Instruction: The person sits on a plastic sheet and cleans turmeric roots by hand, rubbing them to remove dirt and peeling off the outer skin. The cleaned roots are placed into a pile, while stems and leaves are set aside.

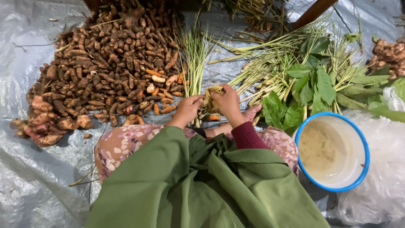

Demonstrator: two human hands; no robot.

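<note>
Head view: left hand (188, 107) and right hand (227, 101) meet just in front of the knees, both curled closed on one pale, knobbly root clump (212, 98) held between them; the left fingers wrap its left side, the right fingers cover its top and right side. The clump sits level between the two hands, neither clearly nearer, and its long axis appears to run roughly up and down in the picture, though the fingers hide most of it, so that is uncertain. Taking the clump as landmark: directly behind it a thin bunch of green stalks (195, 55) stands away from the person. To its left lies the big heap of brown turmeric roots (105, 63), with a few orange cut pieces (162, 105) at the near edge, just beside the left hand. To its right lie long pale stems (270, 71) and broad green leaves (308, 88). Further right and nearer the person stands a white bowl with a blue rim (300, 134), well apart from both hands. Everything rests on grey plastic sheeting (25, 169).
</note>
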